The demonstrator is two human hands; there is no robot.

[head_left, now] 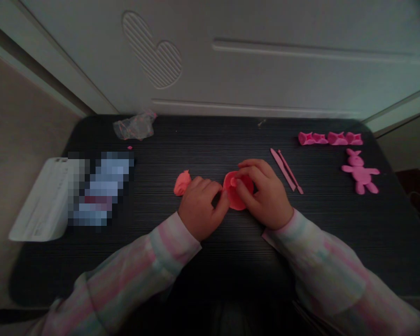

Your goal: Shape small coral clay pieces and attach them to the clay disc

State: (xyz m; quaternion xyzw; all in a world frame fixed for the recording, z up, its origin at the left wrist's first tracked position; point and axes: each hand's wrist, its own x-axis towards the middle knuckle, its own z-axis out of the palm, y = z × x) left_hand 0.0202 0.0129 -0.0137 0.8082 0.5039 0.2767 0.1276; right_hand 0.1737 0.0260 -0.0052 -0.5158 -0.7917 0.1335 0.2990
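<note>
A coral-coloured round piece of modelling clay (238,201), shaped like a shallow bowl, is between my hands over the dark table. My left hand (202,205) pinches its left edge with thumb and forefinger. From the right, my right hand (268,196) grips the clay, its thumb inside and its fingers behind the far rim. By the thumb tip a small raised bit of the same clay shows. A loose coral clay lump (182,182) lies just left of my left hand, partly covered by its fingers.
Two pink modelling tools (283,170) lie to the right. Farther right are a pink clay rabbit (361,175) and a row of pink folded shapes (331,138). Clear plastic wrapping (136,127) and a white box-like object (44,200) are at left, beside a blurred patch. A white panel stands behind the table.
</note>
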